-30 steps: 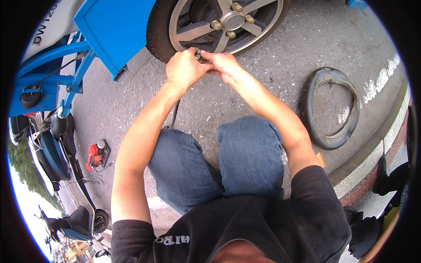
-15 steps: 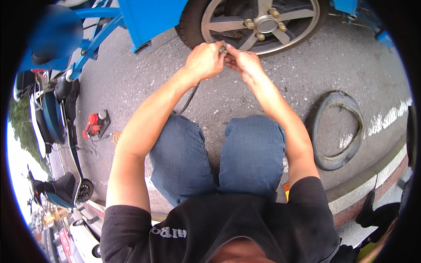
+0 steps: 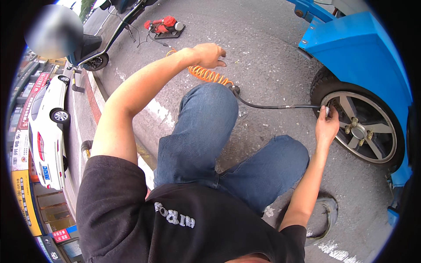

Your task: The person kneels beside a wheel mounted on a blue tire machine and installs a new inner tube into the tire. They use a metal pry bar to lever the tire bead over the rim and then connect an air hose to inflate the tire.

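Note:
My left hand (image 3: 210, 55) is held out above the asphalt with its fingers loosely bent and apart and nothing in them. Just below it runs a coiled orange air hose (image 3: 211, 75), which leads back to a small red air compressor (image 3: 163, 26) on the ground. Past a round dark fitting (image 3: 235, 90), a black rubber hose (image 3: 280, 106) stretches to the wheel (image 3: 358, 131). My right hand (image 3: 328, 122) grips the metal end fitting (image 3: 326, 110) of that hose at the wheel's rim. The valve is hidden by the fingers.
The blue vehicle body (image 3: 355, 48) overhangs the wheel on the right. A black tyre or tube ring (image 3: 328, 217) lies beside my right forearm, partly covered. A parked scooter (image 3: 94, 48) stands at the upper left, and a white car (image 3: 46, 127) farther left.
My left hand has left the wheel and swung out toward the compressor; my right hand remains at the rim. The view has turned left, bringing the orange coil and compressor nearer the middle.

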Demonstrator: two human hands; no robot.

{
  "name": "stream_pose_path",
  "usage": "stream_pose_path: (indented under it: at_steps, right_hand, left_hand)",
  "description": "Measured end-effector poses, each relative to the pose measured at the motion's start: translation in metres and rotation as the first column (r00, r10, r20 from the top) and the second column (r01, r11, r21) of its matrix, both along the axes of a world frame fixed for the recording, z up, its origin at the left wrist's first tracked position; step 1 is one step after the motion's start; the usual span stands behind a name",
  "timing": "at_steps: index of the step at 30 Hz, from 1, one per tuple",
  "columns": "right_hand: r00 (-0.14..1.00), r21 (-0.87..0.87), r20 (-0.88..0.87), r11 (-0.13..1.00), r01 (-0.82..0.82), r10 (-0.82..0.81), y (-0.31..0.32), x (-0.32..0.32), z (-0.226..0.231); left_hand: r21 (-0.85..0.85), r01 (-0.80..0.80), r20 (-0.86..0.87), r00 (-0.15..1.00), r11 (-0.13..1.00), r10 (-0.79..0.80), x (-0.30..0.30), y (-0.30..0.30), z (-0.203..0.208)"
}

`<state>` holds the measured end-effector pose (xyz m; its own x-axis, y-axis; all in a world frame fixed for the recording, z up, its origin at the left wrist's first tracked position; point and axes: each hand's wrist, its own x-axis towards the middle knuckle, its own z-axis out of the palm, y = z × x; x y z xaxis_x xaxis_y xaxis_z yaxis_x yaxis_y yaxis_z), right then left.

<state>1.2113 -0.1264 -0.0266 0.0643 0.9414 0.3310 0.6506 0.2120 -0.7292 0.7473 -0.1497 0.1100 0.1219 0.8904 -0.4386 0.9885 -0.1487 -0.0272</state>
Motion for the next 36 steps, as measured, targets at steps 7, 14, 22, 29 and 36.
stream_pose_path:
  at_steps: [7, 14, 22, 29, 36]
  right_hand:
    - [1.0, -0.274, 0.005, 0.962, -0.008, 0.01, -0.003, -0.011, 0.039]
    - [0.996, -0.481, 0.03, 0.872, 0.089, -0.085, 0.007, -0.01, 0.045]
    - [0.959, -0.432, 0.193, 0.859, 0.274, -0.208, 0.002, -0.048, 0.053]
    - [0.877, -0.38, 0.374, 0.813, 0.441, -0.301, 0.003, -0.065, 0.059]
    - [0.727, -0.417, 0.597, 0.643, 0.642, -0.339, 0.012, -0.085, 0.074]
  left_hand:
    - [-0.043, -0.447, -0.283, 0.863, 0.894, 0.418, -0.298, -0.063, -0.033]
    - [0.155, -0.647, -0.274, 0.697, 0.746, 0.662, -0.513, 0.002, -0.058]
    - [0.29, -0.518, -0.363, 0.718, 0.805, 0.593, -0.66, 0.145, -0.091]
    - [0.07, -0.354, -0.351, 0.867, 0.933, 0.355, -0.726, 0.204, -0.154]
    - [-0.017, -0.383, -0.183, 0.909, 0.924, 0.374, -0.788, 0.234, -0.194]
